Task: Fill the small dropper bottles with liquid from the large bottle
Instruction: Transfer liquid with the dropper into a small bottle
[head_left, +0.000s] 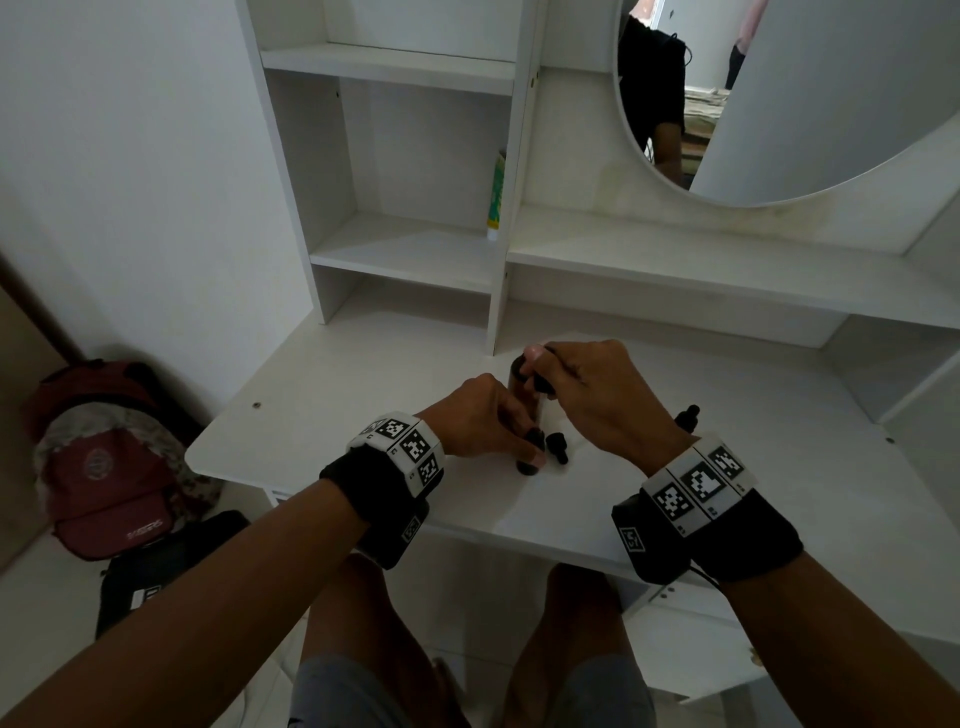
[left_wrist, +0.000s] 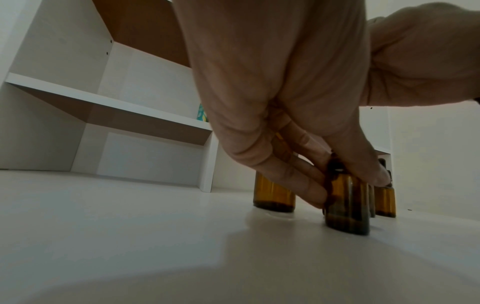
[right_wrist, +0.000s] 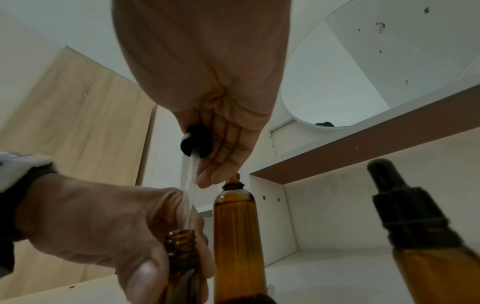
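Observation:
On the white desk my left hand grips a small open amber bottle, also seen in the left wrist view as the small bottle. My right hand pinches a dropper by its black bulb. Its glass pipette points down into the small bottle's neck. The large amber bottle stands uncapped just behind. A capped small dropper bottle stands to the right. Another small black-topped bottle stands beside the held one.
White shelves rise behind the desk, with a green and white tube leaning in one. A round mirror hangs at the upper right. A red backpack lies on the floor to the left, below the desk's edge.

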